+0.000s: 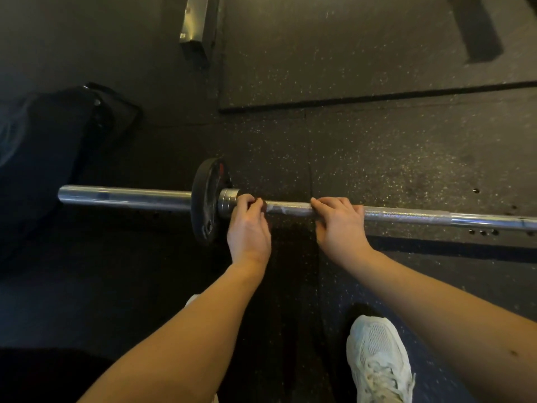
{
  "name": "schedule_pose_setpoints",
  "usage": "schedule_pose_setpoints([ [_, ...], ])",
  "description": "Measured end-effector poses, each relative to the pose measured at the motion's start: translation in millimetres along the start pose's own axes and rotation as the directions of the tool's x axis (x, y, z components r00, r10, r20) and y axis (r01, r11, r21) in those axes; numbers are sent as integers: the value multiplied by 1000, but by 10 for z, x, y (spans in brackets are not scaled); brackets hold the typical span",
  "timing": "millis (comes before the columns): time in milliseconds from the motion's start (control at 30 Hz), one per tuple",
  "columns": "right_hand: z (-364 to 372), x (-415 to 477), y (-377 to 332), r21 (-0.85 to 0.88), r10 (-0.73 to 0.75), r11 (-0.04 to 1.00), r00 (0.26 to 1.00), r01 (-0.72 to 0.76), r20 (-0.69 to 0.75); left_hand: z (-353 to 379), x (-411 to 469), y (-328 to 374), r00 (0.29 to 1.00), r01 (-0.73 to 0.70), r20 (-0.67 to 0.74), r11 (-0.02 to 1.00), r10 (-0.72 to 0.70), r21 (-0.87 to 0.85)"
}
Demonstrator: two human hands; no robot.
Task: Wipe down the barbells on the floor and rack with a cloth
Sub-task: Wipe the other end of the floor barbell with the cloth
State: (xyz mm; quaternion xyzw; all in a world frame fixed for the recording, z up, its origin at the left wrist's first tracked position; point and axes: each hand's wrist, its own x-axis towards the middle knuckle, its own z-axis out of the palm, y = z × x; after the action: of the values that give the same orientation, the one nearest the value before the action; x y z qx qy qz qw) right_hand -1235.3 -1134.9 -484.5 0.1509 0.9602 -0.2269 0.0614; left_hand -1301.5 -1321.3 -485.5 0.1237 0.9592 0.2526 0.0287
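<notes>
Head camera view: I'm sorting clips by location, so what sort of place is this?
Most likely a gym's weightlifting area: a steel barbell with a black weight plate lies on speckled rubber flooring.

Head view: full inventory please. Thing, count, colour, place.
barbell: one, silver, lying on the floor across the middle
weight plate: one, black, on edge on the barbell, left of the hands
pale wrap: one, greyish, round the bar between the hands; cannot tell if it is the cloth
bag: one, black, on the floor at left
metal beam: one, grey, top centre
floor mats: black, speckled, throughout
shoe: one, white, bottom right
left hand: grips the barbell beside the plate
right hand: grips the barbell further right
</notes>
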Motion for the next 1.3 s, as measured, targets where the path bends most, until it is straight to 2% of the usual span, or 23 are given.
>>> schedule_pose_setpoints([
  [100,11,5,20,-12,2,1000,1000,-2,-6,98,-50,210,994,-87,65,993,93,-81],
  [200,12,2,19,-16,7,1000,1000,-7,-8,115,-49,283,969,-201,135,977,208,-65],
  [267,22,7,24,4,-2,1000,1000,2,-2,74,-11,137,976,-185,110,982,189,-49],
  [367,19,-6,37,37,-15,999,1000,15,-5,-49,8,-120,995,-87,33,994,89,-58],
  [500,24,-15,73,28,-28,999,1000,28,-7,-61,26,-50,991,-128,35,991,129,-28],
  [667,-6,15,-1,4,17,1000,1000,-17,-18,77,64,237,932,-311,194,951,305,-2],
  [733,-12,16,-13,7,24,1000,1000,-24,-9,129,55,293,912,-345,237,939,336,-2],
  [800,-8,25,9,22,17,1000,1000,-17,-8,116,69,207,923,-318,222,948,316,-29],
  [867,11,17,43,36,-6,999,1000,6,-3,21,58,6,963,-191,176,977,205,-95],
  [933,22,3,73,41,-26,999,1000,27,-4,-73,60,-179,982,-146,109,986,154,-83],
  [1033,14,-2,82,41,-39,998,999,39,-11,-81,70,-268,981,-186,49,982,187,-28],
  [1300,-14,13,49,27,-12,1000,1000,13,-9,222,5,212,948,-272,144,958,282,-89],
])
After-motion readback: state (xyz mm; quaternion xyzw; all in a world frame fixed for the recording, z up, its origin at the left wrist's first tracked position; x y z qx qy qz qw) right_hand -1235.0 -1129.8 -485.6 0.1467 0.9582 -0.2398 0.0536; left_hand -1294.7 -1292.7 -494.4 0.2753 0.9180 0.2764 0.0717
